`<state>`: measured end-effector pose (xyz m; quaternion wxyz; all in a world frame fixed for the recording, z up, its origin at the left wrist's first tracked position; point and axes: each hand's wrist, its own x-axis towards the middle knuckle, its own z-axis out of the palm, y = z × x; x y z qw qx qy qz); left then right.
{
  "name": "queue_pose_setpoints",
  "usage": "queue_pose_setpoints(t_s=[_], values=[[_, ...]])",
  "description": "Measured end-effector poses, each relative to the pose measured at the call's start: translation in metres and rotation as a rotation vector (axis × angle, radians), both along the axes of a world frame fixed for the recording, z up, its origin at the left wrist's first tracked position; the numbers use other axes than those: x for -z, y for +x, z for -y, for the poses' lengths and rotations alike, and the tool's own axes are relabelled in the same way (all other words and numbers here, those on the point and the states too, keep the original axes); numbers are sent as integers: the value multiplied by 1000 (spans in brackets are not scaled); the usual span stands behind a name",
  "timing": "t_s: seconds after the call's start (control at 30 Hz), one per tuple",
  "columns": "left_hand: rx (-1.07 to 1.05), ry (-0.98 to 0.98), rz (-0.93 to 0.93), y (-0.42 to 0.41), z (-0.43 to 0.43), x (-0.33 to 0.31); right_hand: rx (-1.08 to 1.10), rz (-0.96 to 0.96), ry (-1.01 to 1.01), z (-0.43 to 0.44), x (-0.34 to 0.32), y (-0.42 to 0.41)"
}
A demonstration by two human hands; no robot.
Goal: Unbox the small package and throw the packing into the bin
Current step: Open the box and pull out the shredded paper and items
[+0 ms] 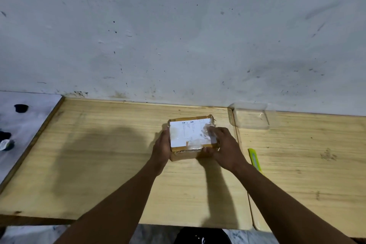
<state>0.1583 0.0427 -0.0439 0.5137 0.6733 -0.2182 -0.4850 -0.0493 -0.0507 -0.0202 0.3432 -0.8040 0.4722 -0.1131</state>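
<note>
Right fingers (214,130): curled over the top right part of the small package (184,155), lying on wrinkled clear tape (193,144); the thumb was pressed to the near side face, so the near right corner was pinched between them.
Left fingers (165,130): wrapped against the package's left side, gripping it; the fingertips were partly hidden behind the box edge.
Right hand (223,148): set at the near right corner, with the forearm reaching in from lower right.
Left hand (161,145): flat along the left wall of the package, with the forearm reaching in from lower left.
Small package: brown cardboard box, closed, resting flat on the wooden table (109,154) between the two hands, toward the far edge.
Shipping label (188,132): white, covering most of the top face; the print was too blurred to read.
Utility knife (255,161): yellow-green, lying on the adjoining wooden tabletop (307,164) near the right forearm, apart from the package.
Clear plastic container (250,116): standing at the back against the wall (178,35), to the right of the package and not touching it.
Wall: white, scuffed and spotted.
Left surface (29,117): pale, beside the table, bearing dark objects that could not be identified.
</note>
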Motion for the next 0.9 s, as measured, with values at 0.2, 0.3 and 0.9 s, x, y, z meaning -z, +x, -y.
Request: queue_pose_setpoints(t_s=[0.2,0.3,0.9], values=[[67,-61,-152,-10,0,-17,-69,-25,-141,3,3,-6],[89,-101,-158,-12,4,-11,-37,-54,-168,6,-7,-4],[-54,-153,65,2,51,15,167,331,-129,64,-41,25]])
